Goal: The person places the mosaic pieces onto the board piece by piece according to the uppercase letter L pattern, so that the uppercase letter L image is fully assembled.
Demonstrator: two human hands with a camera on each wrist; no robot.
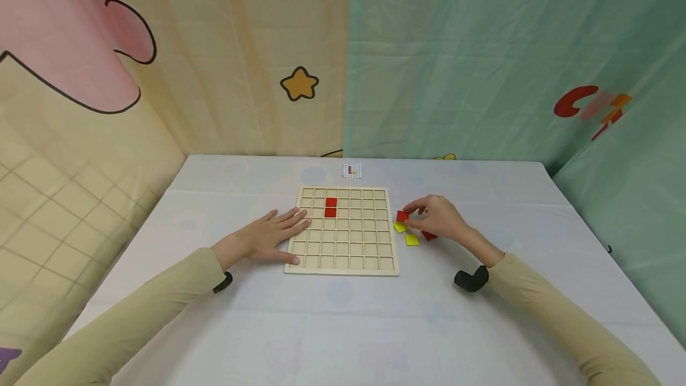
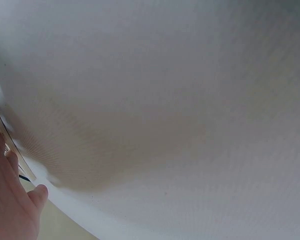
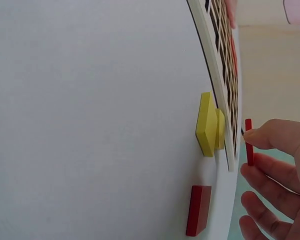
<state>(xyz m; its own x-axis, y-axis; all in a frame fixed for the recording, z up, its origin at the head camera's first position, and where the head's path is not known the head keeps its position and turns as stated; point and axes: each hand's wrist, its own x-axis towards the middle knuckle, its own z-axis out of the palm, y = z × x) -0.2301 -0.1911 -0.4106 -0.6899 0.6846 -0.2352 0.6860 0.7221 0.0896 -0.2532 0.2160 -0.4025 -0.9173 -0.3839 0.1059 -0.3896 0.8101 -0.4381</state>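
A wooden grid board (image 1: 343, 273) lies mid-table, with two red square tiles (image 1: 330, 207) set in neighbouring cells of one column. My left hand (image 1: 270, 236) rests spread on the board's left edge, fingers straight. Just off the board's right side, my right hand (image 1: 436, 217) pinches a red square tile (image 1: 402, 216) between thumb and fingertips; the right wrist view shows this tile (image 3: 249, 142) edge-on, raised off the table. Below that hand lie two yellow tiles (image 1: 411, 239) and another red tile (image 3: 199, 211), partly covered by the hand in the head view.
A small printed card (image 1: 352, 171) with a coloured grid pattern lies behind the board. The table (image 1: 343, 326) wears a white cloth. Patterned curtains (image 1: 455, 64) hang at the back and sides. A dark band with a camera (image 1: 471, 279) sits at the right wrist.
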